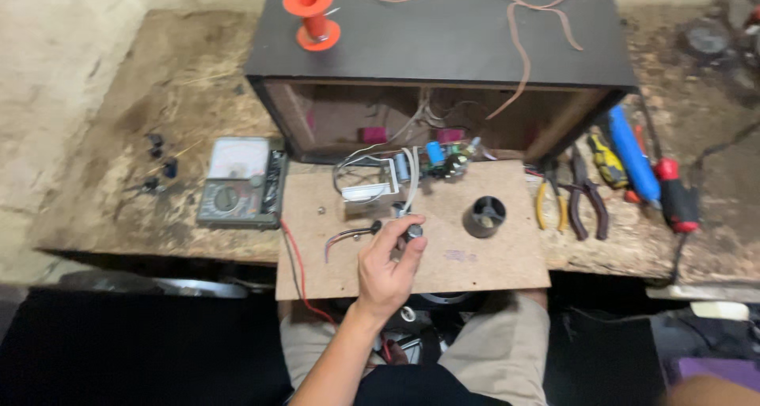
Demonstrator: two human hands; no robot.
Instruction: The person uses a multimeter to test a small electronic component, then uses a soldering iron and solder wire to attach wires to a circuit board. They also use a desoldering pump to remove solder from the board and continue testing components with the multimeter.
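Pinching a small round black knob (413, 232), the left hand (386, 270) curls its fingers.
Knob sits on a flat brown fibreboard panel (491, 267), left of a black plastic ring (484, 216).

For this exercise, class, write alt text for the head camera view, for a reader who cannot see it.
One hand pinches a small black knob on a brown panel board carrying wired electronic parts, on a worn workbench. Behind stands an open black speaker box with an orange wire spool on top; an analog multimeter lies left, pliers and screwdrivers right.

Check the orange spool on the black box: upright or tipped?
Upright. The orange spool stands on one flange on the black box, with its other flange facing up.
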